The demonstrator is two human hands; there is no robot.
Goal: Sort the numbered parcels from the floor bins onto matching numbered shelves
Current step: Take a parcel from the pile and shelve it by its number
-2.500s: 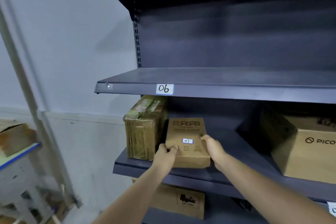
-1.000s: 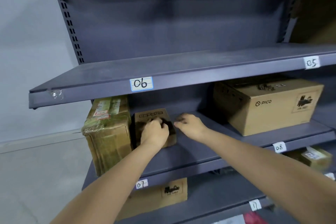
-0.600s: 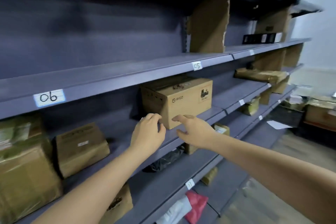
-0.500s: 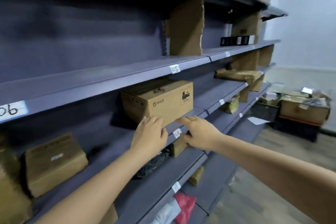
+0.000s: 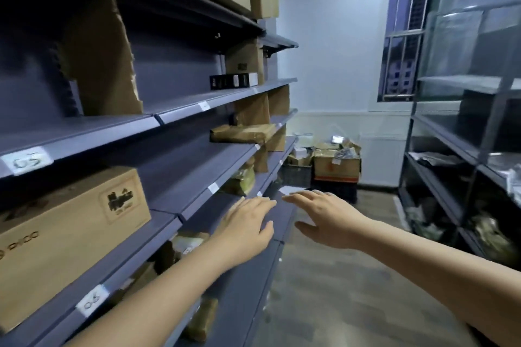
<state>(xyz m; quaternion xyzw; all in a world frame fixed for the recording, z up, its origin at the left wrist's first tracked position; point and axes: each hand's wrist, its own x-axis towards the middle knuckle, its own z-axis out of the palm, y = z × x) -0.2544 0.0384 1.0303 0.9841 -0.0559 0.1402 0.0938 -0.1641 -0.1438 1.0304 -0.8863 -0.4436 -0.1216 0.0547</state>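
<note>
Cardboard parcel (image 5: 64,236) behind; hands (image 5: 248,222) now empty.

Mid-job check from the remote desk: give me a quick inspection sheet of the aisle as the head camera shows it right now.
Surface: grey metal shelving on the left, with handwritten tags 05 and 08.
Job's things: PICO carton on the shelf tagged 08; flat brown parcel farther along; parcels heaped in floor bins at the far wall.
Clutter: cardboard sheets leaning on the 05 shelf.
Grips: left hand and right hand both open, holding nothing.
Cables: nothing seen.
Surroundings: second rack on the right, barred window, wood-look floor.
</note>
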